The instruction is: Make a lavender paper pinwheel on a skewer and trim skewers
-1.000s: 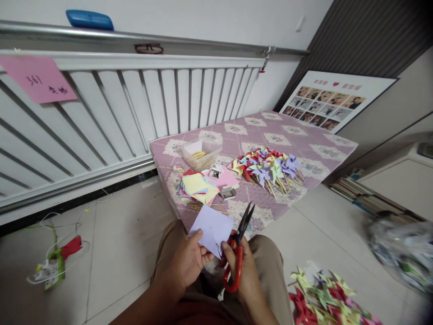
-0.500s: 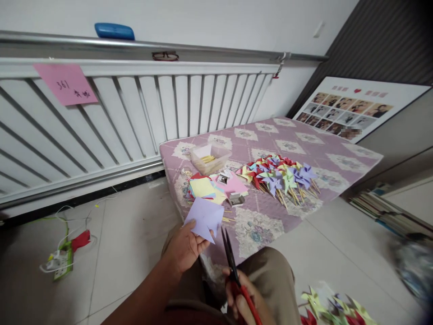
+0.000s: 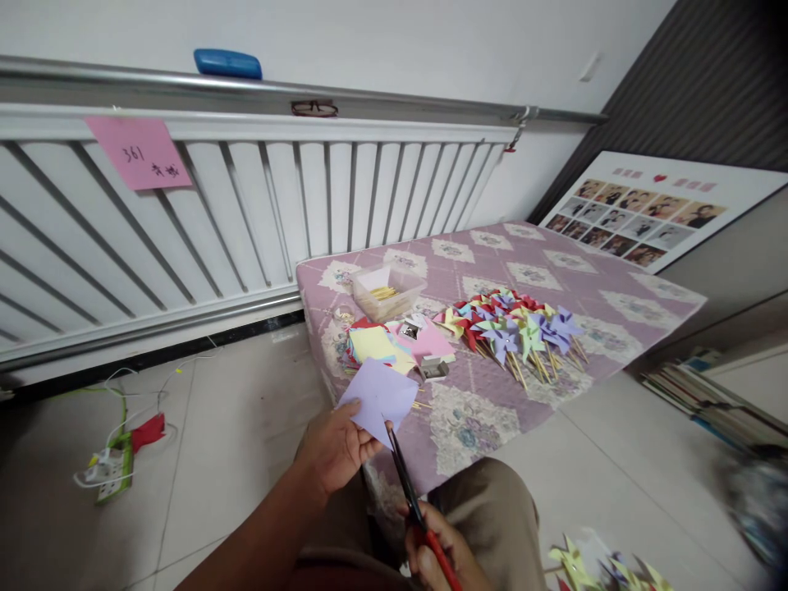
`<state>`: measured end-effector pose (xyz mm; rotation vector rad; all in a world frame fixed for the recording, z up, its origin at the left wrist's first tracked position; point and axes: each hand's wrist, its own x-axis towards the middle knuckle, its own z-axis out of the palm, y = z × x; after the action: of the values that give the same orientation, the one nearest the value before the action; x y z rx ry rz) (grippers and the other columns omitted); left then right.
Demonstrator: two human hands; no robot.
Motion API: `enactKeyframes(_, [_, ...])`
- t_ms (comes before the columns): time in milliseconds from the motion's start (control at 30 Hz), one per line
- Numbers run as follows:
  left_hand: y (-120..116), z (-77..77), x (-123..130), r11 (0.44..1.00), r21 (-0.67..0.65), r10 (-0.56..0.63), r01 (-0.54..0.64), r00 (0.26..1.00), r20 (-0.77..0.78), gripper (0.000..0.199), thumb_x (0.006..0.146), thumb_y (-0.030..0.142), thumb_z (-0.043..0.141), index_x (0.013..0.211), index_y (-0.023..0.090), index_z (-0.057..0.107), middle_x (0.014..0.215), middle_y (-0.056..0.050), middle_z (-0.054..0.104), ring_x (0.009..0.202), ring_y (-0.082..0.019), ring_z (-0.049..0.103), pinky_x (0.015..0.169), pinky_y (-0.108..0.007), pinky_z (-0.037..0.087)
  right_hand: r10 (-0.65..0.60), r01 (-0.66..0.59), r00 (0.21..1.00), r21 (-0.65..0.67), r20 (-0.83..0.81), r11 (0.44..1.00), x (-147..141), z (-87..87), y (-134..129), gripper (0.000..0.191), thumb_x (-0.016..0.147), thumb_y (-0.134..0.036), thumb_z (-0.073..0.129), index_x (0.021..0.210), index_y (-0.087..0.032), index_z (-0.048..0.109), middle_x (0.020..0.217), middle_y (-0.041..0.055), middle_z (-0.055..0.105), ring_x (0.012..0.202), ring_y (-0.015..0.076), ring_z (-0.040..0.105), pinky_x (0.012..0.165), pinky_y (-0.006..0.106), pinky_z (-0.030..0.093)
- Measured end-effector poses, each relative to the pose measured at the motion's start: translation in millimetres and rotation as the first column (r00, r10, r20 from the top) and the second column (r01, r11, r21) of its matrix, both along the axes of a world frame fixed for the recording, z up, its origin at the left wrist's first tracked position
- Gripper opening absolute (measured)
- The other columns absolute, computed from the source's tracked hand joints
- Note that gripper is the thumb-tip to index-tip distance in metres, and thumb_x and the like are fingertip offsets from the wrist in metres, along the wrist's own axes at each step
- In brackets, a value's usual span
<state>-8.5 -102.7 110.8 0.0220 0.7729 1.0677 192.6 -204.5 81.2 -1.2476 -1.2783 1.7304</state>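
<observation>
My left hand (image 3: pixel 336 443) pinches a square of purple paper (image 3: pixel 380 398) at its near edge, thumb on top and fingers beneath. In my right hand (image 3: pixel 440 542) are scissors with red handles and dark blades (image 3: pixel 403 472). The blade tips meet the near right corner of the paper, close to my left fingertips. Past the paper lies a stack of coloured paper squares (image 3: pixel 373 341), yellow on top. Thin sticks (image 3: pixel 421 404) show partly from behind the purple sheet.
A clear plastic box (image 3: pixel 387 305) of sticks and a small grey open box (image 3: pixel 434 368) stand on the flowered cloth (image 3: pixel 474 423). Finished paper pinwheels (image 3: pixel 517 332) are heaped to the right; more pinwheels (image 3: pixel 579 566) lie low at right. A power strip (image 3: pixel 114 472) sits on the floor at left.
The scissors have moved up and left, from beside the purple paper onto its near right corner, and their blades look closer together. My left hand keeps hold of the sheet.
</observation>
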Motion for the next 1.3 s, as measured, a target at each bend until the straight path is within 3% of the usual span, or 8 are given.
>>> enactKeyframes(233, [-2, -2.7, 2, 0.998, -0.027, -0.056, 0.054, 0.997, -0.059, 0.027, 0.093, 0.022, 0.053, 0.117, 0.011, 0.056, 0.094, -0.012, 0.075, 0.083, -0.022, 0.073, 0.076, -0.035, 0.056, -0.007, 0.007, 0.999, -0.003, -0.035, 1.000, -3, -7.6, 1, 0.064, 0.077, -0.072, 0.062, 0.117, -0.023, 0.067, 0.074, 0.0013, 0.052, 0.061, 0.0144, 0.041, 0.052, 0.024, 0.034])
enactKeyframes(500, [-3, -3.7, 3, 0.999, -0.017, -0.050, 0.048, 0.997, -0.066, 0.032, 0.091, 0.023, 0.057, 0.122, 0.012, 0.057, 0.101, -0.013, 0.075, 0.088, -0.023, 0.072, 0.083, -0.036, 0.054, 0.001, -0.001, 1.000, -0.009, 0.004, 1.000, -6, 1.0, 5, 0.059, 0.075, -0.073, 0.064, 0.106, -0.024, 0.069, 0.068, -0.0021, 0.045, 0.058, 0.0121, 0.035, 0.052, 0.023, 0.030])
enactKeyframes(667, [-3, -2.5, 3, 0.999, -0.009, -0.043, 0.042, 0.995, -0.087, 0.029, 0.092, 0.023, 0.055, 0.120, 0.012, 0.057, 0.099, -0.012, 0.075, 0.085, -0.022, 0.072, 0.080, -0.035, 0.054, 0.002, -0.004, 1.000, -0.048, -0.031, 0.999, -6, -1.1, 4, 0.055, 0.078, -0.071, 0.063, 0.105, -0.023, 0.068, 0.068, -0.0031, 0.041, 0.053, 0.0097, 0.030, 0.046, 0.022, 0.023])
enactKeyframes(933, [-3, 4.2, 5, 0.999, -0.021, -0.029, 0.027, 0.994, -0.103, 0.032, 0.091, 0.021, 0.056, 0.121, 0.011, 0.056, 0.099, -0.014, 0.074, 0.084, -0.024, 0.072, 0.081, -0.039, 0.054, 0.009, -0.010, 1.000, -0.029, -0.025, 1.000, -5, -1.9, 3, 0.053, 0.079, -0.070, 0.063, 0.102, -0.022, 0.067, 0.068, -0.0028, 0.043, 0.056, 0.0106, 0.031, 0.049, 0.023, 0.024])
enactKeyframes(1067, [-4, 0.5, 6, 0.999, -0.029, -0.028, 0.026, 0.996, -0.080, 0.033, 0.091, 0.020, 0.056, 0.122, 0.010, 0.056, 0.099, -0.014, 0.074, 0.085, -0.023, 0.072, 0.083, -0.038, 0.054, 0.007, -0.008, 0.999, -0.021, -0.034, 1.000, -7, -0.1, 5, 0.053, 0.078, -0.072, 0.062, 0.093, -0.022, 0.066, 0.067, -0.0032, 0.041, 0.055, 0.0104, 0.030, 0.048, 0.023, 0.024])
enactKeyframes(1300, [-6, -8.2, 7, 1.000, -0.017, -0.024, 0.023, 0.998, -0.063, 0.033, 0.092, 0.021, 0.054, 0.124, 0.012, 0.054, 0.101, -0.012, 0.074, 0.088, -0.022, 0.071, 0.087, -0.038, 0.054, 0.024, -0.026, 0.999, 0.031, 0.045, 0.999, -8, -4.1, 9, 0.059, 0.078, -0.075, 0.058, 0.101, -0.021, 0.067, 0.064, -0.0050, 0.034, 0.055, 0.0098, 0.027, 0.050, 0.023, 0.023])
